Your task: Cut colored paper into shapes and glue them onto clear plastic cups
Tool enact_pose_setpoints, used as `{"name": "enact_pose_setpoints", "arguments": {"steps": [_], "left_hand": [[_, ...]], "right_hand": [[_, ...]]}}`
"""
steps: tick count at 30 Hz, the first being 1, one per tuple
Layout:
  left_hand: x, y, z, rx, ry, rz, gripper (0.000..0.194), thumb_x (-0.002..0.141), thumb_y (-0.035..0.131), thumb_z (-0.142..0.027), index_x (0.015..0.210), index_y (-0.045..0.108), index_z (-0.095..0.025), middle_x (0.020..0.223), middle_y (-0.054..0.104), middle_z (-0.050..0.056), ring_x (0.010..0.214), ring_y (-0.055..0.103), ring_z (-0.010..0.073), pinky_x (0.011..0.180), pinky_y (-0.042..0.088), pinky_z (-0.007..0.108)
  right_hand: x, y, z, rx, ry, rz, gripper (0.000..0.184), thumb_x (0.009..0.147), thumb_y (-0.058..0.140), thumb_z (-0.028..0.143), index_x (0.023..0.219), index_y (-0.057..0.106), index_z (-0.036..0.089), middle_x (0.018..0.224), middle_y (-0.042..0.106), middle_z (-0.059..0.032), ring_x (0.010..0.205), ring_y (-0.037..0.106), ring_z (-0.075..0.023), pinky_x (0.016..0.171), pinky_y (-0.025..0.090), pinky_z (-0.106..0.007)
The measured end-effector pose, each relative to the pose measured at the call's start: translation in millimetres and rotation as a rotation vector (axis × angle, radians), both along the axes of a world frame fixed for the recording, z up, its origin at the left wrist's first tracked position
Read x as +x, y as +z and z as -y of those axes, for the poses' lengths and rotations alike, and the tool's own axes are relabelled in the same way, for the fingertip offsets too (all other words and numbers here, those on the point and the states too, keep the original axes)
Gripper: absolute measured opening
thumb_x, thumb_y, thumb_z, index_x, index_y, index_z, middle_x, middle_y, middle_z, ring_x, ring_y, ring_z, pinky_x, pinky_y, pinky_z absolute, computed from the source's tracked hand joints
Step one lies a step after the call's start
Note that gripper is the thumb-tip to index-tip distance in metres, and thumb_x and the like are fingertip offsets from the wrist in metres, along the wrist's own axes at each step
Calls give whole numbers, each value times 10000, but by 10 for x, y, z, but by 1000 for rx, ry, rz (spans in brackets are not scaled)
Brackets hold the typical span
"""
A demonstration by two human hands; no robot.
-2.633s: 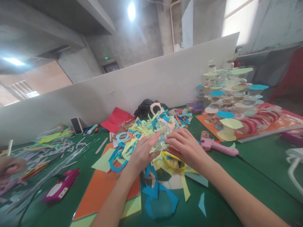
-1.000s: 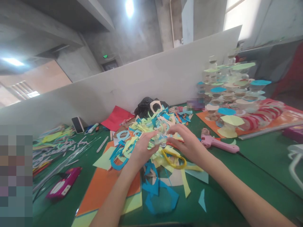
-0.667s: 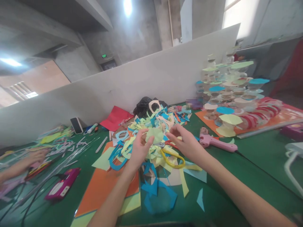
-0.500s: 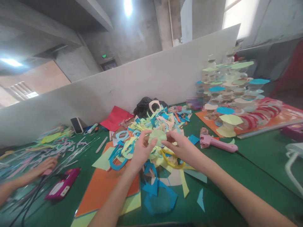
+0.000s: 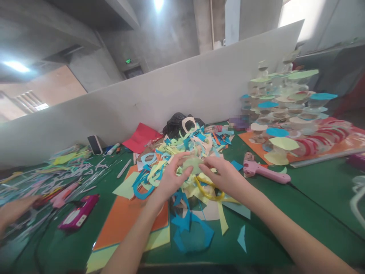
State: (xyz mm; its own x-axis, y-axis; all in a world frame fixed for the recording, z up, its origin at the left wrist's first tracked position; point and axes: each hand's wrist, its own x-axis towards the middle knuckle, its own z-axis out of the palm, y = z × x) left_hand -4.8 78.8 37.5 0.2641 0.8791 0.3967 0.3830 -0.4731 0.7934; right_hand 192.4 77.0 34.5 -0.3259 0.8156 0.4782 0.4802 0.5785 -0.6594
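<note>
From my remote seat I watch the left hand (image 5: 173, 176) grasp a pale green paper piece (image 5: 191, 165) between thumb and fingers, raised over the table (image 5: 310, 228) between its near and far edges. The right hand (image 5: 219, 172) meets the paper's right side; I cannot tell whether it grips. Nearer the table's near edge I see 1 yellow scissors handle (image 5: 203, 193); scraps (image 5: 185, 141) heap toward the far edge.
</note>
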Motion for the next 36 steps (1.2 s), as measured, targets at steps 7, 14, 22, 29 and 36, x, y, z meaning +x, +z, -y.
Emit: {"name": "enact_pose_setpoints", "arguments": {"steps": [7,14,22,29,36], "left_hand": [[-39,36,19,177,36,-256,399,888,602,-385,1251,572,-225,1293,630,98,1196,590,247,1020,462,402],[-164,152,79,456,5,-509,409,915,589,-300,1315,517,-258,1252,624,88,1192,572,216,997,481,378],[-292,-6,729,741,-22,-797,367,938,501,-133,1304,467,-144,1228,656,127,1210,563,213,1018,470,391],[-164,-161,895,829,-69,-1010,222,926,496,-104,1094,615,-187,1185,704,66,1078,628,214,973,488,394],[-264,-161,1063,485,-95,-1013,619,761,371,41,1296,577,-193,1393,588,52,1244,537,278,947,540,453]], "right_hand": [[32,-111,-49,304,-49,169,352,980,501,324,649,438,221,617,528,6,641,485,-166,655,358,-282],[80,21,51,669,-54,339,351,1021,419,282,694,526,210,652,567,-16,678,483,-178,721,380,-314],[151,-64,456,803,105,454,294,960,431,59,766,621,173,805,671,-40,824,564,-197,896,423,-406],[220,-428,629,622,34,499,300,948,388,66,951,649,214,940,699,-40,913,581,-228,894,436,-432],[244,-390,815,400,-5,357,310,907,389,62,994,644,214,1067,693,-69,970,565,-248,878,458,-422]]}}
